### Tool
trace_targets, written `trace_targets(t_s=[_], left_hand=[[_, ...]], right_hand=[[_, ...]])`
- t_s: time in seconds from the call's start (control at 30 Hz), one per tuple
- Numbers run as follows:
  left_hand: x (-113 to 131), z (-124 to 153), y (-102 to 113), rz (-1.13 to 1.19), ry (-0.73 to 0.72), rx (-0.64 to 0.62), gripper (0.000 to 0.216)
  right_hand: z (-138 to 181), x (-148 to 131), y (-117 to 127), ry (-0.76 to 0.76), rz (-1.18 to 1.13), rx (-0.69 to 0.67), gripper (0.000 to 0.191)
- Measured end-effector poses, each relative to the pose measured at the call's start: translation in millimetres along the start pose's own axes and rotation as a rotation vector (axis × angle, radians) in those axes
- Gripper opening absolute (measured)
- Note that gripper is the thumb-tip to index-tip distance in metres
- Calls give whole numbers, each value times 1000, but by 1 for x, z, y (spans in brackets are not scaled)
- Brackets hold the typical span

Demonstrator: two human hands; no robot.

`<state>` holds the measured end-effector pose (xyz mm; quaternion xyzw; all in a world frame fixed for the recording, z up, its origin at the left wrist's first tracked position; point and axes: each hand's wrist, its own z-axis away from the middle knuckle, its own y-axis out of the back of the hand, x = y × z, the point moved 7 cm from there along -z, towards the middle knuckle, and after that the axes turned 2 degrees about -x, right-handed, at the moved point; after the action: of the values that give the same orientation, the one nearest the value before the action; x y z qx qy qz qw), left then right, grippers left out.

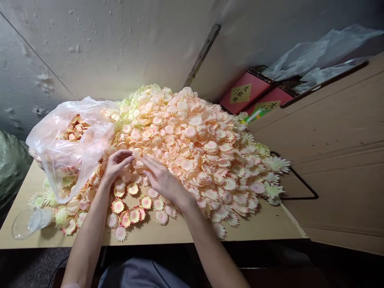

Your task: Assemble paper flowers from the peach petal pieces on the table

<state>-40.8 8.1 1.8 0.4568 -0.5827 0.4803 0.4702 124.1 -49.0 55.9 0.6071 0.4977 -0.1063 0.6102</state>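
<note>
A large heap of pale pink and cream artificial flower heads (pixel 186 132) with toothed petals covers the middle of the table. At the heap's near left edge, my left hand (pixel 117 163) is closed, thumb and fingertips together on one pale flower head (pixel 137 153). My right hand (pixel 163 178) comes in from the right, its fingers stretched out and thumb apart. Its fingertips are close to that same flower; whether they touch it I cannot tell. Below and between my hands lie loose yellow flower heads with red edges (pixel 118 206).
A translucent plastic bag (pixel 87 148) holding red-edged flowers stands at the left. A clear cup (pixel 28 224) lies tipped near the left front of the table (pixel 168 236). Red boxes (pixel 244 92), plastic wrap and a cardboard sheet (pixel 336 168) border the right side; a wall is behind.
</note>
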Motion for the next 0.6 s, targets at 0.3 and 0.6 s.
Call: trace_targets(t_s=[0.3, 0.6], left_hand=[[-1, -1, 1, 14, 0, -12, 34], [-1, 0, 1, 38, -1, -6, 34]], right_hand=[[14, -50, -38, 329, 322, -229, 26], [6, -54, -79, 383, 388, -290, 17]])
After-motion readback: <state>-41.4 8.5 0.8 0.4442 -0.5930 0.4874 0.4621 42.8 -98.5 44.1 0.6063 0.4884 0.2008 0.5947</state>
